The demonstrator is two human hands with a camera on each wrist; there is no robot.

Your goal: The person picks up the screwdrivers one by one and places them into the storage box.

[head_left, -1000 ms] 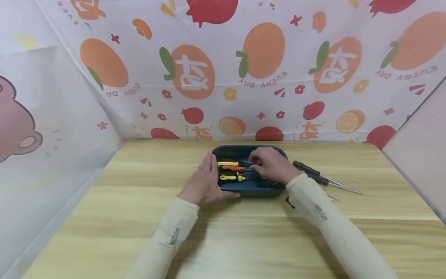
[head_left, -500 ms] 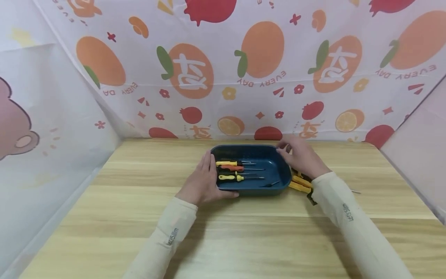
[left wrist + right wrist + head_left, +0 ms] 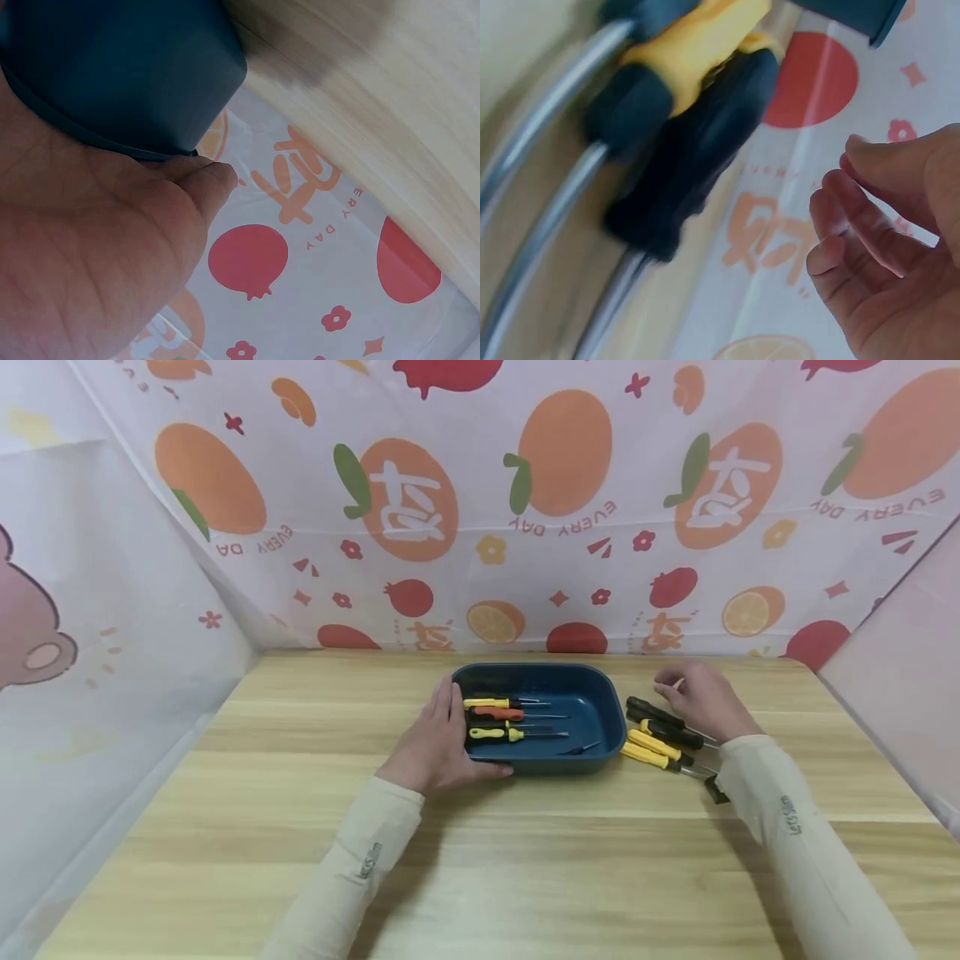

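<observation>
Left hand braces a blue tray of screwdrivers; right hand is near the loose tools

The blue tray [image 3: 558, 766], rounded at its corners, lies on the wood-grained table [image 3: 525, 868]. Inside, side by side, are a yellow screwdriver [image 3: 491, 702], an orange-and-black screwdriver [image 3: 498, 713] and a yellow-and-black screwdriver [image 3: 493, 734], plus 1 small dark piece [image 3: 577, 749] near the front wall. The left hand [image 3: 431, 752] lies at the tray's left end, fingers straight and close together, thumb spread along the near side.

Right of the tray lie 2 yellow-handled tools [image 3: 651, 750] and 2 black-handled tools [image 3: 666, 723]. The right hand [image 3: 701, 697] is near them, fingers loosely bent; whether its thumb and forefinger touch, I cannot tell.

The left wrist view adds the tray's smooth, tapering outer wall. The right wrist view shows a gap between hand and handles, thick and bulging grips, and shiny round metal shafts. Behind, the white cloth [image 3: 480, 510] carries printed fruit.
</observation>
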